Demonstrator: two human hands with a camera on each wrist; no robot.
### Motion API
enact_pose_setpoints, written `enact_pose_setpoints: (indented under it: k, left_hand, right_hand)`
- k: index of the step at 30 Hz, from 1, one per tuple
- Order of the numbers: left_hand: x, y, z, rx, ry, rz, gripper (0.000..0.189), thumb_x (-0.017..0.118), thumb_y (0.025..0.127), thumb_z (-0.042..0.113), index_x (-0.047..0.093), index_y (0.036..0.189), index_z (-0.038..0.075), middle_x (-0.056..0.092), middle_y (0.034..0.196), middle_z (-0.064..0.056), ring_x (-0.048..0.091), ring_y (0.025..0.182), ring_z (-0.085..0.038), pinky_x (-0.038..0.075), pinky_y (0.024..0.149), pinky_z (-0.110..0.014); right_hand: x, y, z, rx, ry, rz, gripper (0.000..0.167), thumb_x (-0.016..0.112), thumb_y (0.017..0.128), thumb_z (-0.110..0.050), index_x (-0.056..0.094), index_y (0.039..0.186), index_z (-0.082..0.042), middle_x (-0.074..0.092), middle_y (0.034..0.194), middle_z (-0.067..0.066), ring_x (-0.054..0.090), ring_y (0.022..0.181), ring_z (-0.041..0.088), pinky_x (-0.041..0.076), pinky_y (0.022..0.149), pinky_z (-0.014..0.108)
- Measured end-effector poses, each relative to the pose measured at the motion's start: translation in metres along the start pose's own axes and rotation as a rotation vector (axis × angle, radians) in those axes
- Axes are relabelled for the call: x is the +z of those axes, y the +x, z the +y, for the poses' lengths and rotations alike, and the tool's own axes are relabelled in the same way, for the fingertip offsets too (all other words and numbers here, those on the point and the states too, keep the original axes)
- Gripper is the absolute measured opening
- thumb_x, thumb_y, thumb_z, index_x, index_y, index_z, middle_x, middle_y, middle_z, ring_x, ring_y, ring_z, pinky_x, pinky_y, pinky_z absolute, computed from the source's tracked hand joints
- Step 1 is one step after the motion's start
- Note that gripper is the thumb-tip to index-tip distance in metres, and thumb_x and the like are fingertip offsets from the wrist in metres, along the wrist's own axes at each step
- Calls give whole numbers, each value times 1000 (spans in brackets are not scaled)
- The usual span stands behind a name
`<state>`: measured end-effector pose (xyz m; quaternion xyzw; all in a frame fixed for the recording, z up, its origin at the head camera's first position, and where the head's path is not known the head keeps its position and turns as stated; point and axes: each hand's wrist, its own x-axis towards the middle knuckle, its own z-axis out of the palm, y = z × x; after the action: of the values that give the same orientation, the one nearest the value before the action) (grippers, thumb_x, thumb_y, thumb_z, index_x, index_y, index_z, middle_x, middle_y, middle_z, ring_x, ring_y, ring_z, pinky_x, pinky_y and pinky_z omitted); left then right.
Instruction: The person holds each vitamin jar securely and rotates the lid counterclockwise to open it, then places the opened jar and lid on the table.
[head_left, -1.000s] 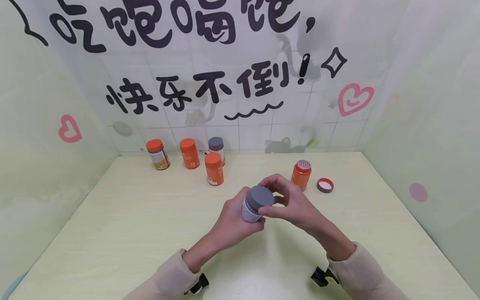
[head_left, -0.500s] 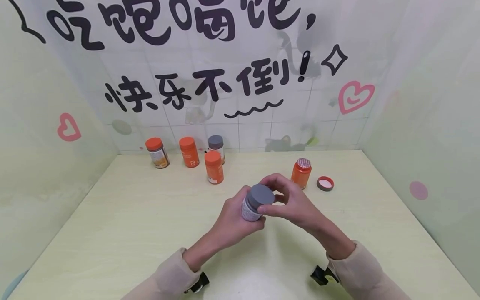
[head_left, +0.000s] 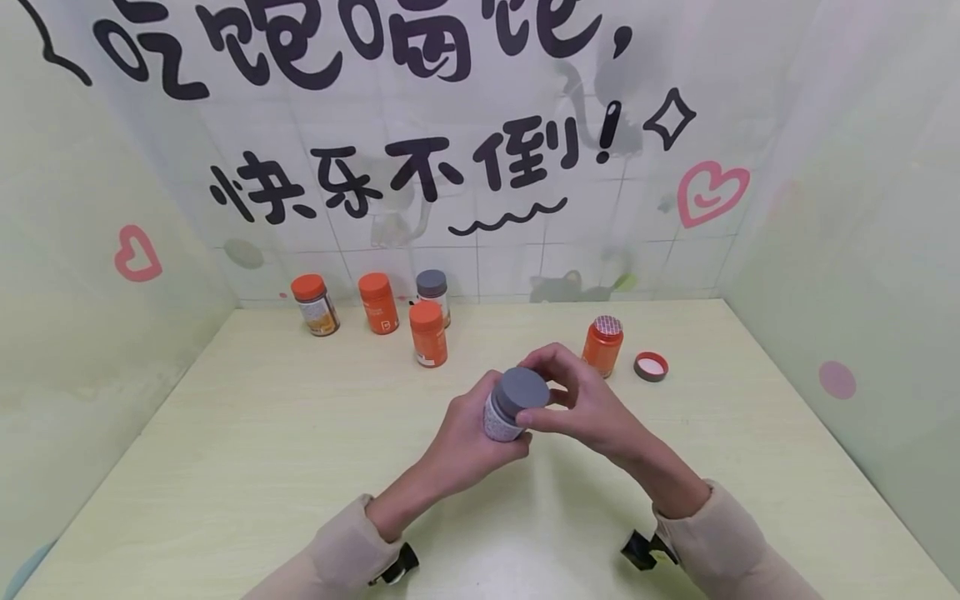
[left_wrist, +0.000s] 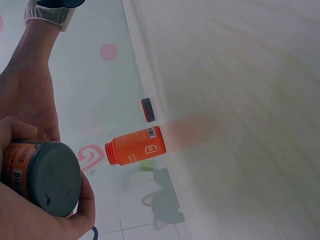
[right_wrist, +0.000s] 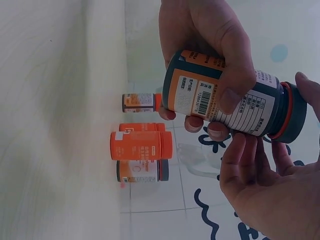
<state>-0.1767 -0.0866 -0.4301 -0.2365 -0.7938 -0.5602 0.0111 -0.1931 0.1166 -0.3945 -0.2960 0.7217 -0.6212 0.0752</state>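
Observation:
My left hand (head_left: pixel 468 437) grips a dark supplement bottle (head_left: pixel 502 421) round its body, holding it above the table with its top tilted to the right. Thumb and fingers of my right hand (head_left: pixel 588 408) pinch its grey screw cap (head_left: pixel 523 388). In the right wrist view a red ring (right_wrist: pixel 281 110) shows between the cap (right_wrist: pixel 294 114) and the neck, and the label (right_wrist: pixel 197 95) carries a barcode. The left wrist view shows the bottle's round dark base (left_wrist: pixel 55 177). Behind my right hand stands an uncapped orange bottle (head_left: pixel 602 348) with a patterned seal over its mouth.
A loose cap (head_left: pixel 650 367) lies inside up beside the orange bottle. At the back left stand an orange-capped bottle (head_left: pixel 315 307), two orange bottles (head_left: pixel 378 305), one nearer the front, and a grey-capped bottle (head_left: pixel 432 287) partly hidden. Walls enclose the table (head_left: pixel 262 467) at the back and both sides.

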Motion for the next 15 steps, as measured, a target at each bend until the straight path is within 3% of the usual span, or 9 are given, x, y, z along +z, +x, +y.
enact_pose_setpoints:
  k: [4, 8, 15]
  left_hand:
    - [0, 0, 0, -13, -1, 2, 50, 80, 81, 5, 54, 123, 15, 69, 114, 2, 66, 100, -15, 57, 88, -32]
    - [0, 0, 0, -17, -3, -1, 50, 80, 82, 5, 54, 124, 15, 68, 116, 2, 66, 103, -14, 57, 91, -33]
    - [0, 1, 0, -9, -7, -5, 49, 80, 81, 5, 54, 122, 15, 69, 113, 1, 66, 100, -15, 57, 88, -32]
  right_hand:
    - [-2, -1, 0, -32, 14, -35, 50, 75, 89, -15, 57, 135, -7, 60, 127, 11, 57, 116, 29, 52, 99, 44]
    - [-3, 0, 0, -45, -4, -42, 59, 76, 89, -16, 54, 143, -9, 60, 133, 11, 57, 119, 30, 52, 99, 44]
    - [-1, 1, 1, -10, -4, -13, 51, 79, 87, -15, 56, 131, -7, 60, 125, 10, 58, 115, 31, 50, 99, 50]
